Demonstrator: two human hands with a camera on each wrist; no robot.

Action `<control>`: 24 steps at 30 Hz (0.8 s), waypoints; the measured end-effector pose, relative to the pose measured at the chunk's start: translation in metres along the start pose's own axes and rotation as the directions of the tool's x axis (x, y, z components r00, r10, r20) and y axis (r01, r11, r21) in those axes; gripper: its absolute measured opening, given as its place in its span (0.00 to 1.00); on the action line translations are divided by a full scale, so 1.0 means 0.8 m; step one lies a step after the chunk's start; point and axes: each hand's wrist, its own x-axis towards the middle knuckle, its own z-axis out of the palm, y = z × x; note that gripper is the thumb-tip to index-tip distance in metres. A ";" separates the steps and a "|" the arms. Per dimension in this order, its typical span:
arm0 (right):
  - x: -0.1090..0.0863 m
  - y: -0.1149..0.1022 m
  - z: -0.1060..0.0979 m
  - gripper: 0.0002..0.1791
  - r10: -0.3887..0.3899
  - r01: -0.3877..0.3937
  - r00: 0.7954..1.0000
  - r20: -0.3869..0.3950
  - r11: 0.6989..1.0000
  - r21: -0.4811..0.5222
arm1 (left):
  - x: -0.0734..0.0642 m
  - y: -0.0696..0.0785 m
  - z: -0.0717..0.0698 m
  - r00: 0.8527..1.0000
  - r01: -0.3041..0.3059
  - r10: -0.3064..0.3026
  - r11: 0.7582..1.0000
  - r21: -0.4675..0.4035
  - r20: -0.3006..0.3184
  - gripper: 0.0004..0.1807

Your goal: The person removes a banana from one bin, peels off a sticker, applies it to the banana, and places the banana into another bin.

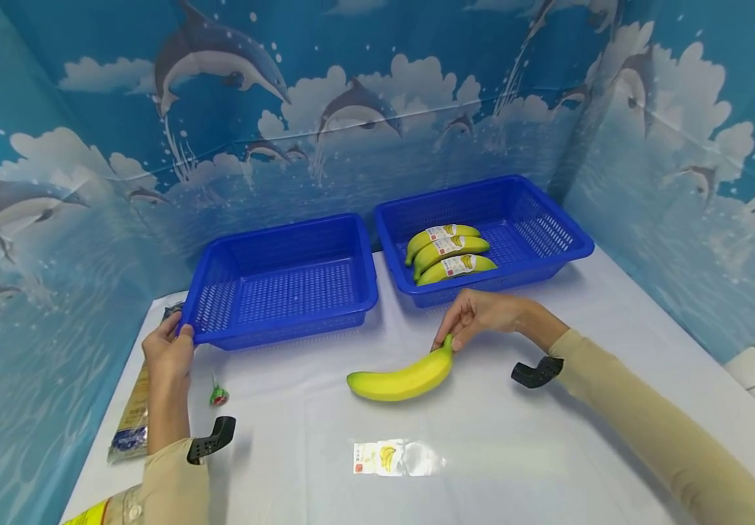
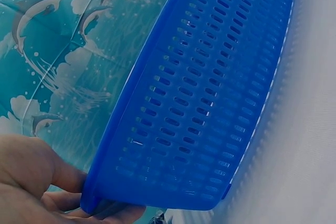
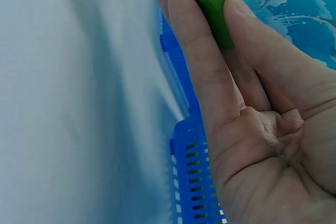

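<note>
My left hand [image 1: 168, 354] grips the rim of the left blue basket [image 1: 281, 326] at its front left corner. Close up in the left wrist view, thumb and fingers [image 2: 65, 174] clasp that rim from both sides. No items show inside this basket. By its green stem, a yellow banana [image 1: 403, 384] is pinched in my right hand [image 1: 482, 315], its tip pointing left over the white table. The right wrist view shows the stem [image 3: 212, 11] between thumb and fingers. Below the banana lies a clear strip with a banana-printed label [image 1: 378, 458].
Several labelled bananas [image 1: 452, 248] lie in the left part of the right blue basket [image 1: 537, 255]. A small red and green wrapped item [image 1: 219, 396] sits near my left wrist. Partly behind the left forearm is a yellowish package [image 1: 133, 412]. Dolphin-printed sheets [image 1: 416, 138] hang behind the table.
</note>
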 end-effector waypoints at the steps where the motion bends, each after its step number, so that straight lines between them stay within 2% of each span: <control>1: 0.001 0.003 0.000 0.18 0.006 -0.006 1.000 -0.008 1.000 -0.005 | 0.000 -0.001 0.000 1.000 -0.001 0.001 1.000 -0.002 0.001 0.30; 11: 0.003 0.013 0.000 0.18 0.082 -0.084 0.994 -0.070 0.996 -0.032 | -0.004 -0.003 0.000 1.000 0.003 -0.003 1.000 0.013 -0.011 0.31; 24: 0.004 0.019 0.003 0.21 0.112 -0.112 0.987 -0.119 0.994 0.003 | -0.002 0.002 0.008 0.999 0.006 -0.005 1.000 0.024 -0.034 0.33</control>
